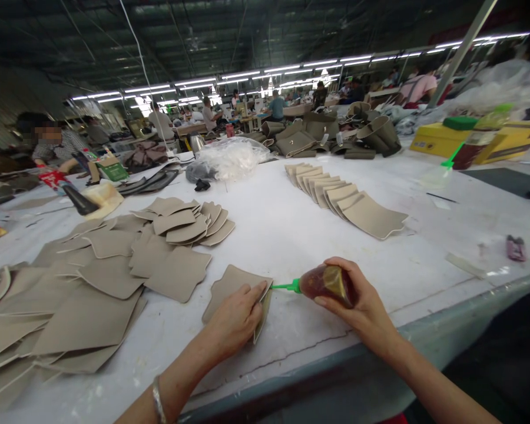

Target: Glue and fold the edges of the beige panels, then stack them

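Note:
Near the table's front edge, my left hand (235, 318) presses on a grey-beige leather piece (230, 285), its fingers together at the piece's right edge. Another layer shows beneath that edge. My right hand (363, 300) is wrapped round a bottle (322, 284) of reddish-brown liquid, tilted onto its side. The bottle's green nozzle (287, 286) points left, its tip at the corner of the piece beside my left fingertips. A large loose pile of similar pieces (92, 318) lies to the left. Farther back at the right, more pieces (335, 191) lie in an overlapping row.
A clear plastic bag (234, 158) and dark folded parts (309, 135) are at the back of the white table (265, 218). A yellow box (439, 139) and a second bottle (470, 148) stand back right. A person (48, 141) is at the far left.

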### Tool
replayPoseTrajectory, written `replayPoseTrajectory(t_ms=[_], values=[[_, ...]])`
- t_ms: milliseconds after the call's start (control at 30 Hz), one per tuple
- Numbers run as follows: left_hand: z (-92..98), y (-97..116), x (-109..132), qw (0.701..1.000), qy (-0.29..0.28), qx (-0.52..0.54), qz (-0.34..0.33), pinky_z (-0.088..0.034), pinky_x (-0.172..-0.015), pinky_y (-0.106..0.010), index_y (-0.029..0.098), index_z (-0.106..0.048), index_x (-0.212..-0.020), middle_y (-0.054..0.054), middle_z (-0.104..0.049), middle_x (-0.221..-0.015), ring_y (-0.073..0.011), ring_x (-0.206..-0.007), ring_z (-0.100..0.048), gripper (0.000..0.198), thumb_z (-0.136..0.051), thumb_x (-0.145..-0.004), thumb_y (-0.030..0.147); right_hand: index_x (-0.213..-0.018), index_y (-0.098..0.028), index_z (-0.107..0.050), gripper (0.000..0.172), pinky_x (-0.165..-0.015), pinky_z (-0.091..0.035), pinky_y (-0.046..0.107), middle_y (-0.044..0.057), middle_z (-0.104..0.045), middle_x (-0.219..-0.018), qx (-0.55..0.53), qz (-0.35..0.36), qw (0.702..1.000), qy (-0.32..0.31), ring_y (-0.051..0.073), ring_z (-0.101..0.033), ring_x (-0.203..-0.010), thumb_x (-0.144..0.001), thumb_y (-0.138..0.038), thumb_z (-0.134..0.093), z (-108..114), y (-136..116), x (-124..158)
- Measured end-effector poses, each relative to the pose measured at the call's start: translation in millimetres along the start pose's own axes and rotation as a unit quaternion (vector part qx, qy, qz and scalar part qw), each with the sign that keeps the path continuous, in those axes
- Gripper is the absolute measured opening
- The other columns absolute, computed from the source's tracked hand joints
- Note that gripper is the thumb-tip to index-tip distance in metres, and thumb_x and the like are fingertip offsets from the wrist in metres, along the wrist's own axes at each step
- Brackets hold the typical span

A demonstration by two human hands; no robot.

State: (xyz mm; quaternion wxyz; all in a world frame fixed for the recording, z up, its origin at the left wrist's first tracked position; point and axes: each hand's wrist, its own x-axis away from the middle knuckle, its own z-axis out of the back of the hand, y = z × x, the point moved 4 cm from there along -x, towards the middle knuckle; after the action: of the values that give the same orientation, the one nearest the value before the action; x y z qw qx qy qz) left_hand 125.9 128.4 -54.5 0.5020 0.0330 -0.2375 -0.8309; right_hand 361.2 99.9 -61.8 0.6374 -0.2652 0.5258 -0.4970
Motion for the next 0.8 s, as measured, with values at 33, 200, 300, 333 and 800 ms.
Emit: replayPoseTrajectory(t_ms=[33,200,300,333,800], values=[[0.1,-0.2,0.0,1.000,0.001,0.000,0.002,-0.043,-0.084,-0.033,0.025,-0.041,-0.140,-0.006,-0.059,-0.099,-0.0217,-0.092,-0.058,0.052,-0.027,-0.091,0.025,-0.120,-0.030,-0.048,0.049,-0.091,-0.040,0.034,0.002,-0.053,-0.114,0.009,0.008,1.000,0.009,0.024,-0.053,-0.103,-0.080,-0.037,-0.074,0.5,-1.0,-1.6],[1.3,-0.4,0.5,1.000,0.002,-0.001,0.005,-0.043,-0.084,-0.033,0.024,-0.043,-0.139,-0.007,-0.059,-0.098,-0.0221,-0.092,-0.058,0.051,-0.027,-0.090,0.025,-0.120,-0.031,-0.047,0.047,-0.092,-0.038,0.034,0.001,-0.053,-0.115,0.056,0.033,0.998,0.016,0.024,-0.052,-0.105,-0.081,-0.037,-0.073,-0.1,-4.9,-0.7],[1.3,-0.2,0.1,1.000,0.003,0.002,0.001,-0.043,-0.085,-0.034,0.024,-0.043,-0.139,-0.007,-0.059,-0.101,-0.0226,-0.094,-0.058,0.051,-0.028,-0.090,0.025,-0.120,-0.031,-0.048,0.047,-0.091,-0.039,0.034,0.001,-0.053,-0.114,0.055,0.017,0.998,0.024,0.024,-0.052,-0.104,-0.081,-0.039,-0.073,0.0,-4.7,4.0],[1.2,-0.2,-0.1,1.000,0.005,0.003,-0.001,-0.043,-0.085,-0.034,0.024,-0.043,-0.139,-0.007,-0.059,-0.102,-0.0228,-0.095,-0.058,0.051,-0.028,-0.090,0.025,-0.120,-0.031,-0.048,0.047,-0.090,-0.039,0.034,0.001,-0.053,-0.114,0.046,0.008,0.999,0.023,0.025,-0.052,-0.103,-0.081,-0.039,-0.073,-0.2,-4.3,4.5],[0.2,-1.7,1.8,1.000,0.015,0.023,0.004,-0.041,-0.095,-0.034,0.020,-0.042,-0.140,-0.008,-0.059,-0.114,-0.0228,-0.104,-0.057,0.052,-0.031,-0.090,0.025,-0.117,-0.028,-0.047,0.049,-0.082,-0.042,0.030,0.000,-0.055,-0.102,-0.095,-0.115,0.986,-0.073,0.022,-0.055,-0.092,-0.078,-0.039,-0.074,-6.1,-5.6,10.0]])
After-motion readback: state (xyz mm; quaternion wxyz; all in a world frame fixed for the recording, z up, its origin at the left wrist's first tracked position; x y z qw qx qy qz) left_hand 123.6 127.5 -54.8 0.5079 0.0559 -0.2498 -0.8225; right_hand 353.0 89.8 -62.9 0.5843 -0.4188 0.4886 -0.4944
